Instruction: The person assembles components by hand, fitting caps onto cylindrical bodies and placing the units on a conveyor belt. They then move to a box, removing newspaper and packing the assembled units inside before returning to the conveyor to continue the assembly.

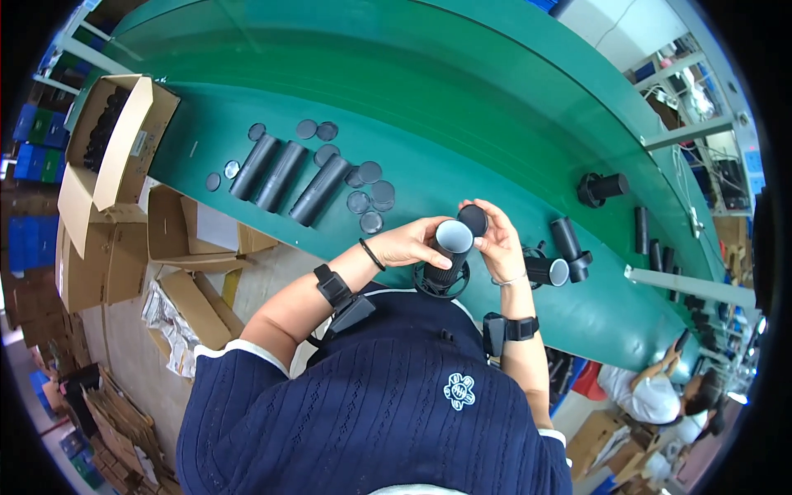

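My left hand (408, 242) is wrapped round a black ribbed tube (445, 271), its open end tilted up toward me and its inside pale grey. A black ring-shaped base surrounds the tube's lower end, close to my body. Between the fingers of my right hand (501, 246) is a round black cap (473, 220), held beside the tube's open rim. Just right of that hand lies another tube (547, 271) with a pale inside and a ringed end. A further black tube with a collar (569, 244) lies beyond it.
Three black tubes (282, 176) lie on the green bench (429, 169) at left, among several round caps (383, 192). Cardboard boxes (124, 148) stand off its left end. More black parts (608, 188) lie at right; a white-shirted person (639, 392) works at the far right.
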Demonstrator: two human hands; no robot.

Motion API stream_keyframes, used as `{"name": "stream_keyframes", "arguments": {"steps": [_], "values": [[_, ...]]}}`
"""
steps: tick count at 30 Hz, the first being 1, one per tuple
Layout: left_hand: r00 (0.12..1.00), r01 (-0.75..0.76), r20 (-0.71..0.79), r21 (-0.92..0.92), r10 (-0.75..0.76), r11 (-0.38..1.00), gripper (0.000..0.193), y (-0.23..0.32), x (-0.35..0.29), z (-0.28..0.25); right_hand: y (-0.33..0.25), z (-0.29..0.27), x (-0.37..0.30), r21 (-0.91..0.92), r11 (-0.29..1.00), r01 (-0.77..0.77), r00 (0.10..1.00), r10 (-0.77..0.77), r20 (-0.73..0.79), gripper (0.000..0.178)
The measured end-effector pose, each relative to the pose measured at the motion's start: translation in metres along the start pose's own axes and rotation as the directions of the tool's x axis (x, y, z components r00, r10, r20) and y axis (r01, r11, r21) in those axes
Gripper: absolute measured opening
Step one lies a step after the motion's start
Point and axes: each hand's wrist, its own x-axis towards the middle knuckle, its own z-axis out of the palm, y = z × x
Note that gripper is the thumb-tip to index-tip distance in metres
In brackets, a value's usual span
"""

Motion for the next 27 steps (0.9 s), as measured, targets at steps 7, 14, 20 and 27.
{"name": "stream_keyframes", "arguments": {"steps": [7,14,20,27], "values": [[0.986,-0.061,-0.091,0.57,0.136,0.82,0.071,-0.01,0.014,-0.009,-0.021,-0.017,-0.021,0.017,0.999,-0.042,0.991,0.043,-0.127,0.067],[0.978,-0.066,-0.075,0.774,0.195,0.63,0.067,-0.029,0.024,-0.015,-0.03,-0.002,-0.029,-0.46,0.876,-0.145,0.989,0.117,-0.09,0.057],[0.971,-0.112,-0.012,0.86,0.238,0.498,0.067,-0.034,0.024,-0.009,-0.039,0.022,-0.02,-0.935,0.318,0.158,0.985,0.019,0.172,0.063],[0.978,-0.075,-0.033,0.866,0.205,0.495,0.082,-0.038,0.025,-0.01,-0.029,0.019,-0.029,-0.971,0.233,0.05,0.998,0.026,0.058,0.062]]}}
